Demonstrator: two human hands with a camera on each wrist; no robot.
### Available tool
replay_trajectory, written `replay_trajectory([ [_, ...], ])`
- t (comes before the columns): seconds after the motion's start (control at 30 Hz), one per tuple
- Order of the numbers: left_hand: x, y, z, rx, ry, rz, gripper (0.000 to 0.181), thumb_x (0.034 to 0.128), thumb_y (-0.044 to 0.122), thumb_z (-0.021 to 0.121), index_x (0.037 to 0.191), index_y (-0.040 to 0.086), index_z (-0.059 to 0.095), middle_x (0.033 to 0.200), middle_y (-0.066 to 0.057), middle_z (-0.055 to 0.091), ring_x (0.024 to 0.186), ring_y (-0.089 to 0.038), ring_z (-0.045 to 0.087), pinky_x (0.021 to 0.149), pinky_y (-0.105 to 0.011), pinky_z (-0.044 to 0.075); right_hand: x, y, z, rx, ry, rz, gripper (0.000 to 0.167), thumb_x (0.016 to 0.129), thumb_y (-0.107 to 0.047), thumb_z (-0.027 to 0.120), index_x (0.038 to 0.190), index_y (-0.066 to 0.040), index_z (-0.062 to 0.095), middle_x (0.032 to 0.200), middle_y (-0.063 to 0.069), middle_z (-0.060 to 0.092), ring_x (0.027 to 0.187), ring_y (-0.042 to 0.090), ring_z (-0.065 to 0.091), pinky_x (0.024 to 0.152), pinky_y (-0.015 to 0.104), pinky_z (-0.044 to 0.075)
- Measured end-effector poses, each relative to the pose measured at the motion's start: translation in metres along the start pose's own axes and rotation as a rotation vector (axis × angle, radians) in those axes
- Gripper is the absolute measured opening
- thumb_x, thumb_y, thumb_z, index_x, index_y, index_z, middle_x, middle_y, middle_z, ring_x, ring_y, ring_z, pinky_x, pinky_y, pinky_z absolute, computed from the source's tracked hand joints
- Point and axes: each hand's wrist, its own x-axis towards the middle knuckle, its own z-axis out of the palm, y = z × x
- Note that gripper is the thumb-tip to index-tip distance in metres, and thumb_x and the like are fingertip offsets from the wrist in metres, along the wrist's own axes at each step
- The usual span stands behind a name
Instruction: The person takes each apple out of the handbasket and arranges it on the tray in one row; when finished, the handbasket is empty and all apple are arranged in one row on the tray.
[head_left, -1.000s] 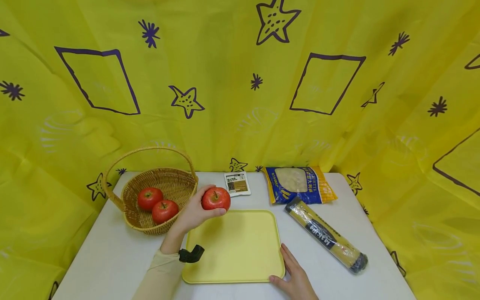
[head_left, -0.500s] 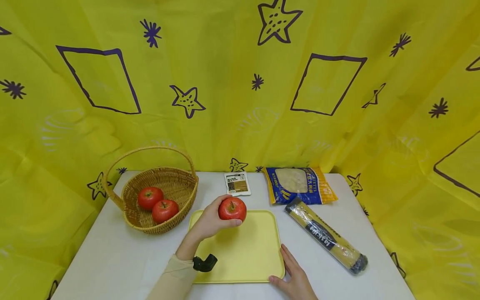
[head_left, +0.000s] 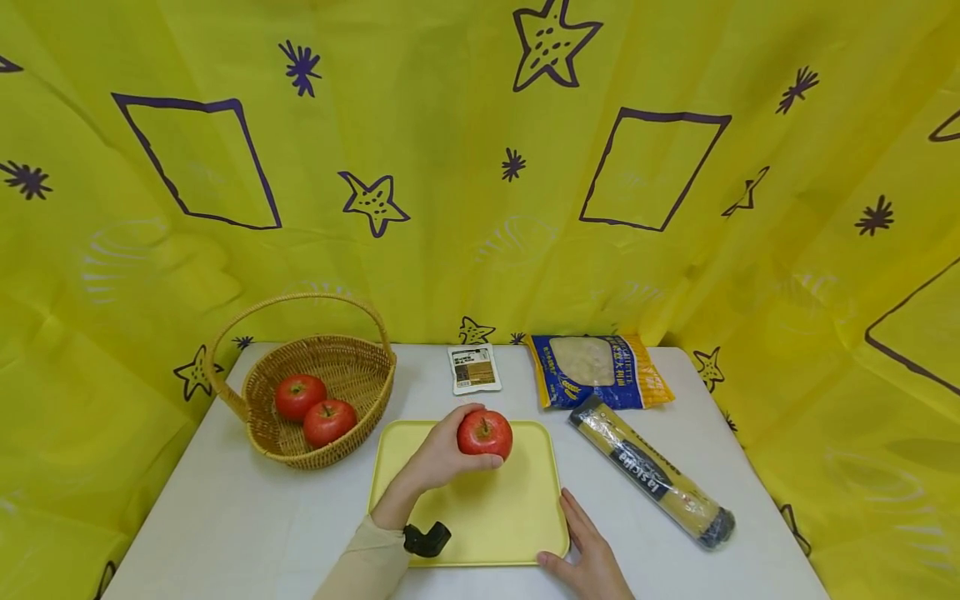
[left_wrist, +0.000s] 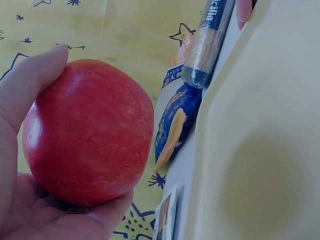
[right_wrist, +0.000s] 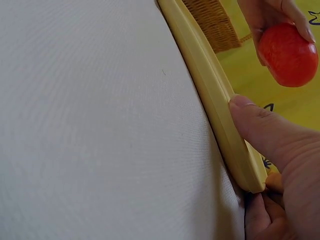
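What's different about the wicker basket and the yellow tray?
The wicker basket is rounded and deep with an arched handle; the yellow tray is a shallow rectangle without one. The basket is woven, the tray smooth. The basket holds two red apples; the tray sits beneath a third apple in the left hand. Both rest on the white tabletop.

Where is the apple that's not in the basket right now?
In the head view, that apple is in the lower middle, held in the fingers of the left hand above the yellow tray, right of the wicker basket.
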Motion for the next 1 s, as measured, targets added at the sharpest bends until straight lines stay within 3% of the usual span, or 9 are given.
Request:
replay_trajectory([
  [0.33, 0.001, 0.000, 0.018, 0.006, -0.041, -0.021, 0.083, 0.0735, 0.035, 0.087, 0.140, 0.007, 0.045, 0.123, -0.005, 0.057, 0.106, -0.022, 0.057, 0.086, -0.039, 0.050, 0.000, 0.002, 0.000, 0.005, 0.012, -0.042, 0.102, 0.075, -0.042, 0.082, 0.150, 0.004, 0.030, 0.157, 0.016, 0.022, 0.140, 0.039, 0.024, 0.104, 0.046, 0.033],
  [0.7, 0.000, -0.002, 0.037, 0.022, -0.071, -0.040, 0.083, 0.0739, 0.036, 0.086, 0.140, 0.006, 0.045, 0.125, -0.005, 0.056, 0.108, -0.022, 0.056, 0.087, -0.038, 0.050, 0.000, 0.001, -0.001, 0.005, -0.001, -0.033, 0.102, 0.076, -0.045, 0.080, 0.151, 0.003, 0.029, 0.157, 0.016, 0.022, 0.140, 0.040, 0.023, 0.105, 0.049, 0.032],
  [1.0, 0.001, -0.011, 0.051, 0.035, -0.090, -0.053, 0.081, 0.0737, 0.037, 0.086, 0.138, 0.008, 0.046, 0.123, -0.003, 0.056, 0.106, -0.020, 0.056, 0.087, -0.035, 0.050, 0.000, 0.004, -0.001, 0.005, 0.013, -0.063, 0.099, 0.078, -0.043, 0.080, 0.150, 0.003, 0.030, 0.157, 0.016, 0.023, 0.141, 0.037, 0.022, 0.108, 0.049, 0.027],
])
